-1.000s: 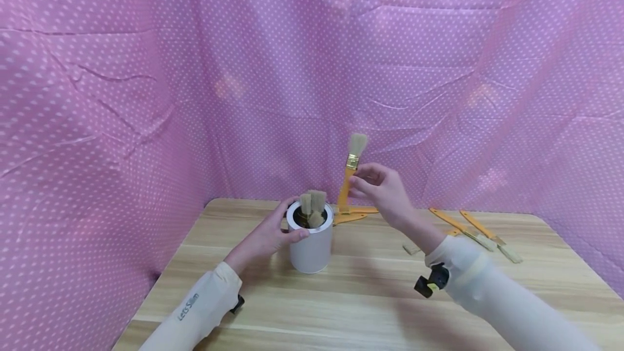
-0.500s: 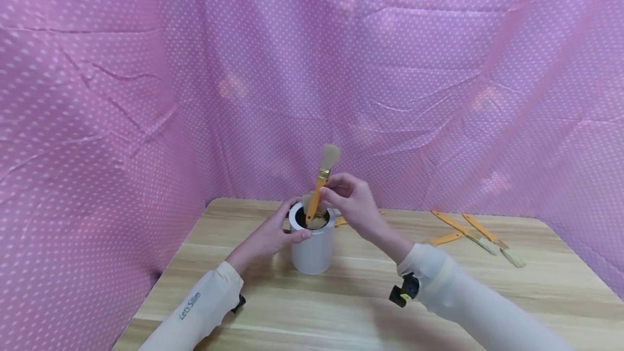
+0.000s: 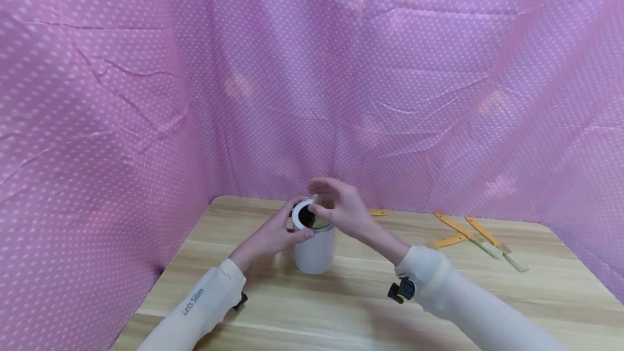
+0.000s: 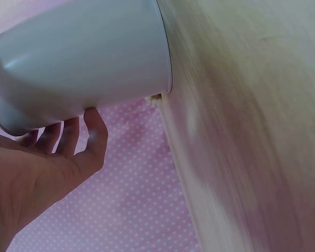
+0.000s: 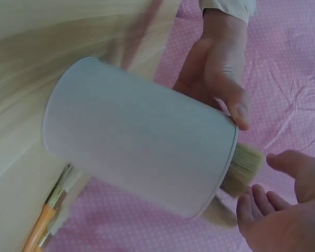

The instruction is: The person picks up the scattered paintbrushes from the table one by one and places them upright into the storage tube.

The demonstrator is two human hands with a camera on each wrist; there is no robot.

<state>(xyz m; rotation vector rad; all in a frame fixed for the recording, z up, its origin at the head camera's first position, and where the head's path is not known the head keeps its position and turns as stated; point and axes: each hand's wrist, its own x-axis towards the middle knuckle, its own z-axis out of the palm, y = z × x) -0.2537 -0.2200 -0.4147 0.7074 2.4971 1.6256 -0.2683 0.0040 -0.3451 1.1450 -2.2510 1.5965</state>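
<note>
A white cylindrical can (image 3: 314, 253) stands upright on the table in the head view. My left hand (image 3: 274, 236) grips it near the rim, the thumb on the near side and the fingers round the far side. Paint brushes stand inside the can; in the right wrist view their pale bristles (image 5: 244, 169) poke out past the rim. My right hand (image 3: 345, 210) is over the mouth of the can. Its thumb and fingers stand apart around the bristles, with a gap visible in the right wrist view, and hide part of the opening in the head view.
Loose paint brushes with orange handles lie to the right on the wooden table (image 3: 361, 297): two slanted brushes (image 3: 482, 230) and a shorter-looking brush (image 3: 448, 241). Behind my right hand an orange handle (image 3: 378, 213) shows. A pink dotted cloth (image 3: 414, 69) hangs behind the table.
My right hand has carried a paint brush leftward and lowered it, handle first, into the can, then parted its fingers from it. The left hand keeps its grip on the can.
</note>
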